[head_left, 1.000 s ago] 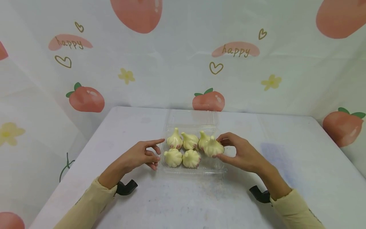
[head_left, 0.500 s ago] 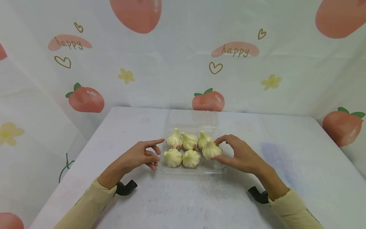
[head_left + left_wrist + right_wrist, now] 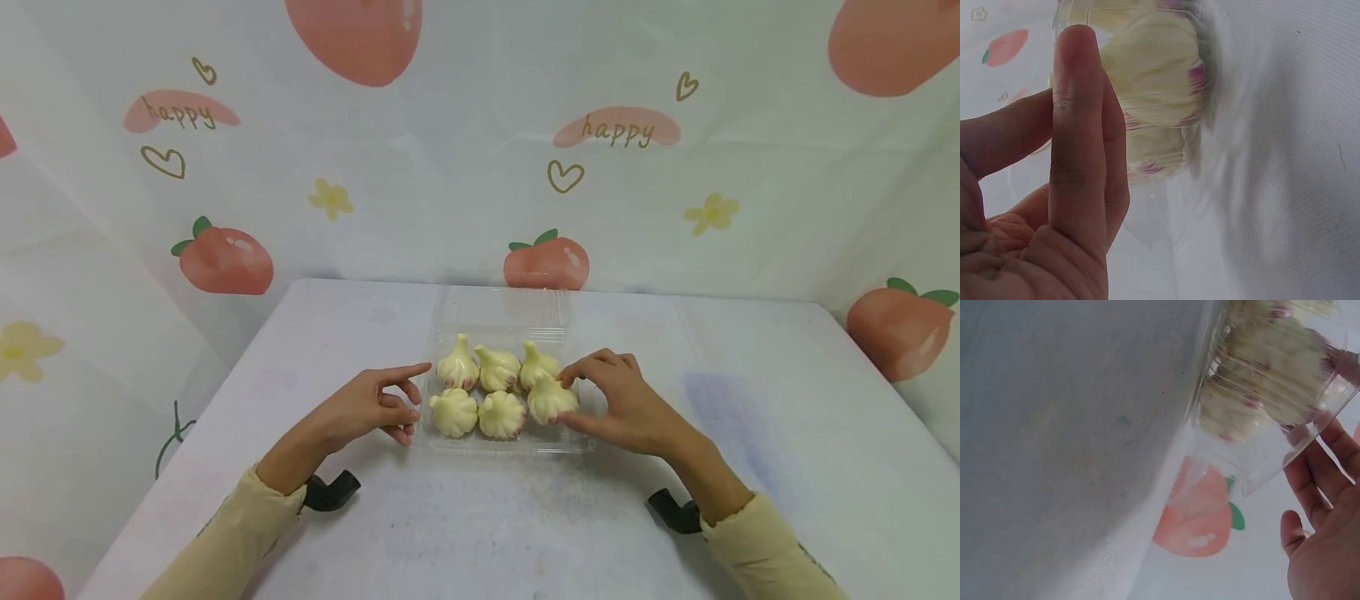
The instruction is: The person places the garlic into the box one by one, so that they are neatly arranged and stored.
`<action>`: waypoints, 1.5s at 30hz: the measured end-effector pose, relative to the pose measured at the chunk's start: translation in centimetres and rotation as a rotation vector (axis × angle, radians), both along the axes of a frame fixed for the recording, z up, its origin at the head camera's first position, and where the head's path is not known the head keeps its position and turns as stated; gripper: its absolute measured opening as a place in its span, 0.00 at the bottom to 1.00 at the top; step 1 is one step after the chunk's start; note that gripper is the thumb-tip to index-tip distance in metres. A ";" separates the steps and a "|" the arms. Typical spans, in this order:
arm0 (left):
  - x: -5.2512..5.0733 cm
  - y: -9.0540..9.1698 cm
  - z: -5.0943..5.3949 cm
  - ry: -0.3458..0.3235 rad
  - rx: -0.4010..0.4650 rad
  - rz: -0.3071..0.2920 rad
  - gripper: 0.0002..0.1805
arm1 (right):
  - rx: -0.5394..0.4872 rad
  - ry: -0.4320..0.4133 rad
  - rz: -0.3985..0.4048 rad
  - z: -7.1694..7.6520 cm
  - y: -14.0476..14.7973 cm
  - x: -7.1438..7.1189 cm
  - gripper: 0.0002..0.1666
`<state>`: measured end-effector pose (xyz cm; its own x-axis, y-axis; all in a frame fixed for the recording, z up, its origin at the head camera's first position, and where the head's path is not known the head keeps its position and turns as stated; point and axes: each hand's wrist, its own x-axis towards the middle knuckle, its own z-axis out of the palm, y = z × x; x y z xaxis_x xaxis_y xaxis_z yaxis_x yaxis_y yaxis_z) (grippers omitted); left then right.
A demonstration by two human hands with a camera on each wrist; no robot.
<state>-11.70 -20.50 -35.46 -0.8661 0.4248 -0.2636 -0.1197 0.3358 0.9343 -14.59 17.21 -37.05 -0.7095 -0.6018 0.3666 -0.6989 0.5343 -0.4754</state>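
Observation:
A clear plastic clamshell box [image 3: 438, 447] holds several pale garlic bulbs in two rows. At its front right, my right hand [image 3: 626, 404] pinches a garlic bulb [image 3: 549, 400] between thumb and fingers. That bulb sits low, in front of another bulb [image 3: 537, 360] of the back row. In the right wrist view the held bulb [image 3: 1291, 372] shows through the clear wall, the fingers behind it. My left hand [image 3: 367, 407] is at the box's left side, index finger extended, the others loosely bent, holding nothing. Whether it touches the wall I cannot tell.
The box's transparent lid [image 3: 502, 308] is folded back toward the wall cloth. A white table [image 3: 450, 533] lies under everything. Black curved pieces [image 3: 330, 492] stick out at both wrists. A thin green cord [image 3: 176, 433] hangs by the table's left edge.
My right hand has moved left and down with the garlic bulb, lowering it into the front right of the box. The left hand stays where it was.

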 end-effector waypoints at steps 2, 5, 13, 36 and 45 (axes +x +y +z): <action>0.0 0.0 0.0 0.002 0.000 0.000 0.40 | 0.004 0.002 -0.002 0.0 0.0 0.0 0.21; 0.0 0.0 0.0 0.004 -0.001 -0.001 0.40 | 0.025 0.008 -0.017 -0.1 -0.1 0.0 0.21; -0.1 0.0 -0.1 0.000 0.007 -0.006 0.40 | 0.139 0.016 -0.083 -0.3 -0.5 0.2 0.22; -0.1 0.0 0.0 -0.006 -0.005 -0.018 0.40 | 0.144 -0.052 -0.018 0.3 0.2 0.3 0.17; -1.5 -1.1 0.3 0.041 -0.126 -0.085 0.43 | 0.141 -0.128 -0.033 2.0 2.2 0.1 0.29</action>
<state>-13.20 -21.60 -35.18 -0.8397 0.4626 -0.2844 -0.0483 0.4580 0.8876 -14.53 19.40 -35.09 -0.7649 -0.6166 0.1862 -0.6188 0.6231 -0.4783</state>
